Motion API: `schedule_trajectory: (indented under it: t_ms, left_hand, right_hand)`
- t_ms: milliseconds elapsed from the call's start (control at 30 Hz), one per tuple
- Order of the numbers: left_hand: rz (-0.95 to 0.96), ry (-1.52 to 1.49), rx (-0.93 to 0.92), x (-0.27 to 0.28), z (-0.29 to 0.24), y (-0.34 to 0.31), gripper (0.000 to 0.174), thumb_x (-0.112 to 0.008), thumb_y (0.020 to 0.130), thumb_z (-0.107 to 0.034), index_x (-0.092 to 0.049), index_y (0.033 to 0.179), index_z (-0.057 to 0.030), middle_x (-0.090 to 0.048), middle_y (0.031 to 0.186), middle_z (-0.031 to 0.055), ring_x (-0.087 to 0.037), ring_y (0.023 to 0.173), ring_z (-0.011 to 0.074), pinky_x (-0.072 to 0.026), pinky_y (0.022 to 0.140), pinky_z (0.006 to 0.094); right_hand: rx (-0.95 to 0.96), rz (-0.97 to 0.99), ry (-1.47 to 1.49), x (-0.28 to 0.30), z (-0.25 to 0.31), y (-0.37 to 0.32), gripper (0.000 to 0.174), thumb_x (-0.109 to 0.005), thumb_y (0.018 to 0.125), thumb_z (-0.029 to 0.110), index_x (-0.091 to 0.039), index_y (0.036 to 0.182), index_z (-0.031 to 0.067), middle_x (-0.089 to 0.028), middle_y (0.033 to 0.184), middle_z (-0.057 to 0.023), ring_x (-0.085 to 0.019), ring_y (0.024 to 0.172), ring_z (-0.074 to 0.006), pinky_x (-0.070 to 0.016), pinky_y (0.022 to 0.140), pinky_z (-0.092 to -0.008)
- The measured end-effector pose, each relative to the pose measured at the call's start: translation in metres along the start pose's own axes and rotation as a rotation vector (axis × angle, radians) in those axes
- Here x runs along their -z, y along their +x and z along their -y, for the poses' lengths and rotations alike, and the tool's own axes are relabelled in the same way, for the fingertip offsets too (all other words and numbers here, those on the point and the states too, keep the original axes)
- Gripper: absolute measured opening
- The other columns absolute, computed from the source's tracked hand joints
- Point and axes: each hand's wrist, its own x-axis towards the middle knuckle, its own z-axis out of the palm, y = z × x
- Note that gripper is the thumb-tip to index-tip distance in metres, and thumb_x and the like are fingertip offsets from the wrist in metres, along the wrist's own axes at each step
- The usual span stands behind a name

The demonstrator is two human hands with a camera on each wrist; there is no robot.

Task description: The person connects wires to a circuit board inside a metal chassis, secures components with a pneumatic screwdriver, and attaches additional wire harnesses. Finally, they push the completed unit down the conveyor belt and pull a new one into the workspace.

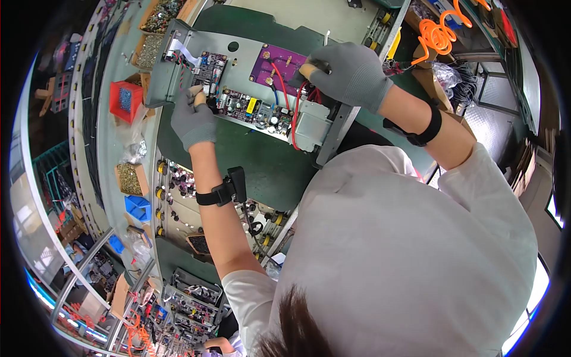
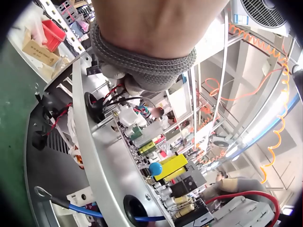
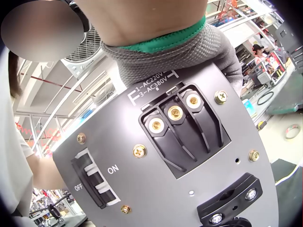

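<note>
A metal chassis (image 1: 247, 44) lies open under both hands in the head view, with circuit boards (image 1: 238, 102) and a purple plate (image 1: 270, 66) inside. My gloved left hand (image 1: 193, 122) is at its left end, thumb and finger curled together beside the small upright board (image 1: 209, 70). Red and black wires (image 2: 111, 90) run from a black grommet (image 2: 94, 106) up to its fingers in the left wrist view. My gloved right hand (image 1: 351, 71) bends over the right edge, fingertips by the purple plate and red wires (image 1: 312, 94). I cannot tell whether it grips anything; the palm is hidden.
The chassis end panel (image 3: 118, 182) carries a switch (image 3: 94, 179), three brass terminals (image 3: 175, 113) and a black handle (image 3: 229, 198). A red bin (image 1: 125, 101) and boxes of small screws (image 1: 148, 50) stand to the left. An orange coiled hose (image 1: 437, 37) hangs at the upper right.
</note>
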Motion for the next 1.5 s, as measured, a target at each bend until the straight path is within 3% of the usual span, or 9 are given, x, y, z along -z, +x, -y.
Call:
schedule_trajectory:
  t_ms: [100,467,733,833,900,1000,1233,1300,1500]
  left_hand:
    - [-0.006,0.064,-0.068,0.001,0.011,0.002,0.026,-0.053,0.075,0.01,-0.062,0.098,0.0,-0.066,0.089,0.0081,-0.061,0.081,0.0111,-0.047,0.075,0.0234]
    - [0.01,0.33,-0.131,-0.002,-0.001,0.003,0.02,-0.06,0.077,-0.006,-0.064,0.096,-0.0079,-0.067,0.091,0.0115,-0.066,0.084,0.0231,-0.0492,0.076,0.0297]
    - [0.13,0.455,-0.044,0.006,-0.013,0.013,0.019,-0.063,0.077,-0.011,-0.065,0.095,-0.0092,-0.068,0.088,0.0079,-0.066,0.079,0.0196,-0.0493,0.069,0.0276]
    - [0.202,0.422,-0.07,0.012,-0.018,0.013,0.018,-0.063,0.077,-0.011,-0.065,0.094,-0.0082,-0.067,0.083,0.0078,-0.066,0.074,0.0176,-0.0491,0.067,0.0267]
    - [0.259,0.392,-0.091,0.016,-0.019,0.015,0.017,-0.063,0.077,-0.01,-0.064,0.094,-0.0072,-0.067,0.08,0.0078,-0.065,0.072,0.0164,-0.0489,0.066,0.0264]
    - [0.347,0.274,-0.117,0.018,-0.014,0.023,0.016,-0.062,0.078,-0.009,-0.064,0.093,-0.0045,-0.065,0.076,0.008,-0.063,0.068,0.0147,-0.0485,0.065,0.0258]
    - [0.301,0.335,0.005,0.009,-0.003,0.033,0.023,-0.069,0.073,-0.011,-0.061,0.093,-0.0013,-0.065,0.076,0.0092,-0.063,0.067,0.0166,-0.0484,0.066,0.0279]
    - [0.286,0.395,0.073,0.006,0.0,0.035,0.024,-0.07,0.072,-0.012,-0.061,0.092,-0.0009,-0.066,0.076,0.0093,-0.063,0.067,0.0171,-0.0485,0.066,0.0288]
    - [0.416,0.576,0.248,0.006,-0.02,0.05,0.02,-0.07,0.075,-0.016,-0.06,0.084,-0.001,-0.065,0.07,0.0093,-0.062,0.061,0.0167,-0.0479,0.059,0.0303]
  right_hand:
    - [-0.011,0.04,-0.01,0.004,0.002,-0.001,0.038,-0.049,0.084,0.045,-0.067,0.084,0.0119,-0.065,0.07,-0.0058,-0.065,0.071,-0.0224,-0.0513,0.067,-0.0355]
    - [-0.015,0.048,-0.007,0.004,0.002,-0.001,0.038,-0.049,0.083,0.045,-0.068,0.087,0.0122,-0.065,0.071,-0.006,-0.065,0.071,-0.0222,-0.0514,0.069,-0.035]
    - [-0.017,0.078,-0.024,0.003,0.003,0.0,0.038,-0.049,0.083,0.045,-0.067,0.089,0.0121,-0.066,0.073,-0.0062,-0.065,0.071,-0.022,-0.0514,0.07,-0.0353]
    - [-0.021,0.055,-0.042,0.001,0.003,0.001,0.032,-0.056,0.081,0.043,-0.068,0.09,0.0149,-0.067,0.074,-0.0047,-0.065,0.071,-0.0221,-0.0516,0.065,-0.0341]
    - [-0.026,0.087,-0.041,0.003,0.003,0.001,0.038,-0.048,0.084,0.045,-0.067,0.089,0.0123,-0.066,0.074,-0.0057,-0.065,0.073,-0.0216,-0.0515,0.071,-0.0349]
    - [-0.007,0.079,-0.011,0.005,0.003,0.0,0.038,-0.048,0.084,0.045,-0.067,0.089,0.0122,-0.065,0.073,-0.0064,-0.065,0.073,-0.0213,-0.0513,0.07,-0.0346]
    - [0.035,0.018,0.006,-0.001,-0.001,0.002,0.035,-0.052,0.082,0.043,-0.068,0.083,0.0113,-0.063,0.067,-0.0062,-0.064,0.066,-0.0225,-0.0501,0.063,-0.0356]
    - [0.084,-0.067,0.06,-0.006,-0.002,0.002,0.023,-0.061,0.075,0.034,-0.069,0.083,0.0135,-0.064,0.067,-0.0058,-0.061,0.061,-0.0242,-0.0486,0.057,-0.0338]
    - [0.131,-0.052,0.036,-0.002,0.0,0.002,0.03,-0.056,0.079,0.038,-0.068,0.078,0.0102,-0.061,0.063,-0.0065,-0.062,0.06,-0.0226,-0.0486,0.06,-0.0349]
